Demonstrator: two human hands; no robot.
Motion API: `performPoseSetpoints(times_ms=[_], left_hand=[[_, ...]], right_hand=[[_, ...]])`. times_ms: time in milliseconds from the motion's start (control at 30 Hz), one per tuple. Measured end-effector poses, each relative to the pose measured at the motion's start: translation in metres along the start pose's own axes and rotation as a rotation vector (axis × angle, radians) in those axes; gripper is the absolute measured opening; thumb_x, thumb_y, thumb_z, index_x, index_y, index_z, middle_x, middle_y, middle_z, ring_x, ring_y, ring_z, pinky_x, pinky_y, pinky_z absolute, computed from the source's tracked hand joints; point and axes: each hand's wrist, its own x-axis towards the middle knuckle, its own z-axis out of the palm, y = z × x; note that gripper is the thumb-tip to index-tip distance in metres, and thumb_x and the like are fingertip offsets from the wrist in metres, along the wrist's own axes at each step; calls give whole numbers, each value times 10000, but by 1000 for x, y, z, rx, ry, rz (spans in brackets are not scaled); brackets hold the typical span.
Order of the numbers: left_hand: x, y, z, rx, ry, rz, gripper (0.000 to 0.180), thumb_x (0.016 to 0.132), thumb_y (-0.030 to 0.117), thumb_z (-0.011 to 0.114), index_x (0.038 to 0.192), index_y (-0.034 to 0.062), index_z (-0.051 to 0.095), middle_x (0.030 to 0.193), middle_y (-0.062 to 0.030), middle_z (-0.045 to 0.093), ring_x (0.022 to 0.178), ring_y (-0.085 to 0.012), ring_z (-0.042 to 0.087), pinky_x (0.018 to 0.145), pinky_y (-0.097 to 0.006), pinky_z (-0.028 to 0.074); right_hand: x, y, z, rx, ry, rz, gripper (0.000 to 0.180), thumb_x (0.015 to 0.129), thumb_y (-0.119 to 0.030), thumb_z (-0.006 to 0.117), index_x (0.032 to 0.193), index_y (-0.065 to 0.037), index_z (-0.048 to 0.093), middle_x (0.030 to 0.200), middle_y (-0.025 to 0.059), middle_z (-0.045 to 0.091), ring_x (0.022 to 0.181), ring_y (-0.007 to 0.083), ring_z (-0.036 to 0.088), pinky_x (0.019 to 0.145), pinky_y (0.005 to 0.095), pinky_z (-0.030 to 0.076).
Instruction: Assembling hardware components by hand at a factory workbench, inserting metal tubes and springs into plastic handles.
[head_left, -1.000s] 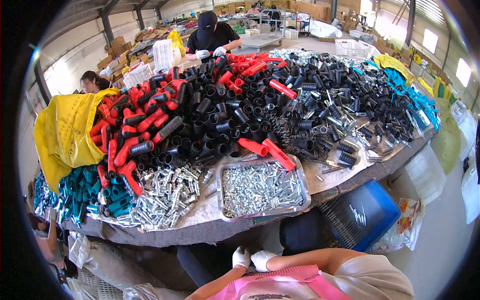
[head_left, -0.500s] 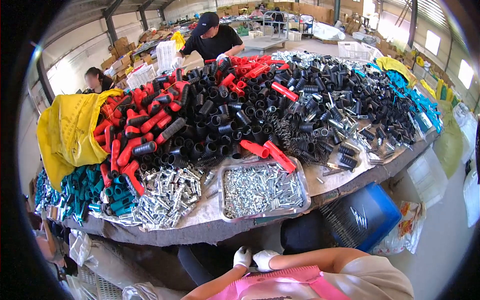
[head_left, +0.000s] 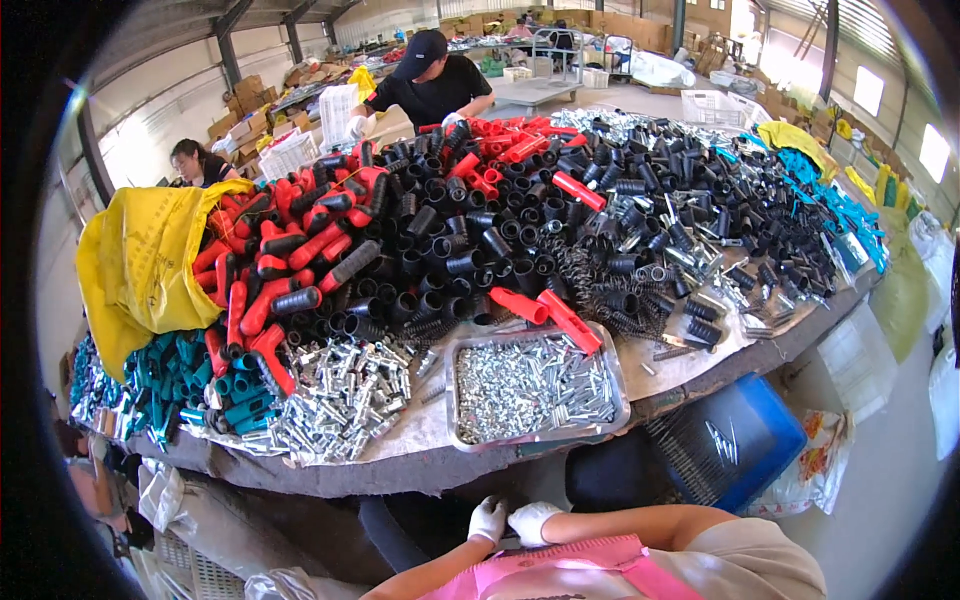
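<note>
Single head view, high, facing forward-down over worktable (head_left: pixel 420 455).

Shiny metal tray (head_left: pixel 620 405) of bright metal bits; black handles (head_left: pixel 480 245) and red handles (head_left: pixel 300 250) look like matt ribbed plastic — yellow bag (head_left: pixel 140 265) glossy; gloves probably cloth.

The worktop (head_left: pixel 690 365) was totally buried: a huge heap of black tubes (head_left: pixel 600 220) with red handles (head_left: pixel 290 260) mixed in, teal ones (head_left: pixel 190 370) at the left edge beside a yellow sack (head_left: pixel 140 260). Loose metal fittings (head_left: pixel 340 400) sat next to a metal tray (head_left: pixel 452 400) full of small screws. A blue crate (head_left: pixel 750 440) stood underneath. A person in black (head_left: pixel 435 90) worked at the far side.
</note>
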Motion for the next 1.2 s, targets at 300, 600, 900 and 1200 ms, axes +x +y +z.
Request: performPoseSetpoints(times_ms=[300,600,900,1200], left_hand=[[-7,-14,43,-276,467,-217,324,875,217,469,1057,-27,580,1016,-203,617,926,-319,590,808,-357,446],[6,-8,23,8,181,-119,296,839,229,511,1026,18,601,991,-213,617,958,-349,586,799,-369,462],[5,-10,15,0,169,-122,330,846,285,496,1022,28,606,1012,-212,607,977,-357,567,809,-392,449],[22,-19,16,198,67,-86,317,828,285,525,990,27,616,982,-215,615,952,-356,580,794,-383,461]], right_hand=[[32,16,5,-407,49,-168,243,771,-198,500,836,-59,688,846,141,664,786,299,643,690,413,506],[33,18,25,-204,77,14,254,764,-226,543,873,-41,679,891,144,662,821,293,643,699,415,514],[23,7,14,-99,15,-44,321,734,-280,587,899,-15,664,916,180,647,850,316,631,743,405,503],[36,14,32,-58,73,59,392,746,-370,584,921,-30,668,931,176,646,868,311,629,758,414,501]])
